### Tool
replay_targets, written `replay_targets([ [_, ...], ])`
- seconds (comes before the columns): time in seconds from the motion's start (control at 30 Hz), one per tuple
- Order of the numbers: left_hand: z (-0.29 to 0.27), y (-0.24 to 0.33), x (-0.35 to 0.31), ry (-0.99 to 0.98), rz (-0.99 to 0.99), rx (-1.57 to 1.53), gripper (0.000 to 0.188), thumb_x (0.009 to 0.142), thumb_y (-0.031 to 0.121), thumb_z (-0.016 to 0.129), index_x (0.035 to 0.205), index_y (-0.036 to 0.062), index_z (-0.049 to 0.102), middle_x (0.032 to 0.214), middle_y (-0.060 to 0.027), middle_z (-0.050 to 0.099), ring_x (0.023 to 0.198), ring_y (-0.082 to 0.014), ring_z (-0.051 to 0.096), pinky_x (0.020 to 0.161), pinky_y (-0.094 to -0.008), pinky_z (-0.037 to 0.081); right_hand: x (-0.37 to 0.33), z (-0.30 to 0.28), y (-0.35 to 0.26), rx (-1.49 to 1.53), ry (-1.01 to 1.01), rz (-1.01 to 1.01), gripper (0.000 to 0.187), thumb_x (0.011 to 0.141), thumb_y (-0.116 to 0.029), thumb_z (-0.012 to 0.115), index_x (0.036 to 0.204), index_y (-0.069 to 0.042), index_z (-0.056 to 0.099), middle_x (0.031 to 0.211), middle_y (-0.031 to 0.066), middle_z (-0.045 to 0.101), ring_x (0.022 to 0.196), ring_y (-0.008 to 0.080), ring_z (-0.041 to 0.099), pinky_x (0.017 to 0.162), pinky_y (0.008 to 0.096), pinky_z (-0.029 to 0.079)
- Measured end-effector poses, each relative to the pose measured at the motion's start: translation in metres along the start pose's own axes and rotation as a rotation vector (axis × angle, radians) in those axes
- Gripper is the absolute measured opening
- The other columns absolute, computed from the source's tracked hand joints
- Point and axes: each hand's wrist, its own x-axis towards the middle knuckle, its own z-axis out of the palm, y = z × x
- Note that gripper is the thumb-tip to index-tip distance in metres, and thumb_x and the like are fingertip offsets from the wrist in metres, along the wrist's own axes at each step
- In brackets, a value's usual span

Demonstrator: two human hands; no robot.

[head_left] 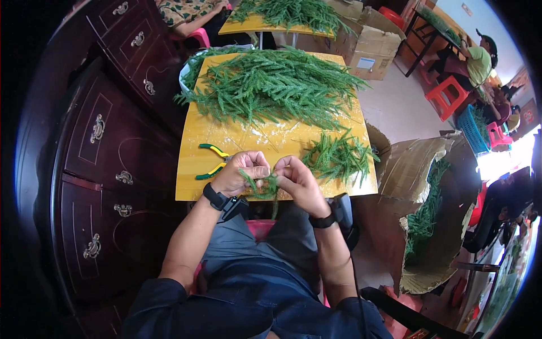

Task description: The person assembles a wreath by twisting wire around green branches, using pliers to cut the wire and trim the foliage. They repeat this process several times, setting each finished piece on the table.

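Note:
At the near edge of the yellow table [195, 133], my left hand [240, 174] pinches a small green artificial pine sprig [264, 189]. My right hand [299, 182] meets it from the other side, its thumb and fingers closed on the same sprig near the stem. Part of the sprig hangs below the fingers, over my lap. Beside my left hand lie pliers [217, 169] with yellow and green handles, their jaws hidden by the hand. A small heap of sprigs [339, 157] sits right of my right hand. A large pile of pine branches [276, 85] covers the table's far half.
A torn cardboard box [409, 169] with greenery inside stands at the right. Dark wooden cabinets [84, 169] line the left. Another table [271, 25] with branches stands ahead, a seated person [189, 17] beside it. Farther right are a red stool [447, 97], a blue basket [471, 131] and other people.

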Motion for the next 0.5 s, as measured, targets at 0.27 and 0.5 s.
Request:
replay_targets([
  [0.27,0.005,0.02,-0.002,-0.03,-0.029,-0.041,0.016,0.089,0.015,0.073,0.088,0.0052,0.06,0.075,-0.002,0.065,0.056,-0.0069,0.058,0.053,-0.0185,0.046,-0.004,0.012,-0.009,0.734,-0.145,0.259,0.021,0.092,0.0,0.066,0.107,-0.006,0.053,0.097,0.0014,0.063,0.088,0.0107,0.064,0.079,0.0232,0.049],
  [0.5,0.004,0.014,-0.002,0.04,-0.033,-0.027,0.014,0.091,0.014,0.071,0.089,0.0065,0.059,0.072,0.0007,0.062,0.055,-0.0062,0.057,0.051,-0.0184,0.045,0.0,0.012,0.012,0.243,0.002,-0.086,0.023,0.09,0.004,0.065,0.109,-0.004,0.054,0.099,0.0016,0.065,0.089,0.0082,0.062,0.079,0.0232,0.049],
])
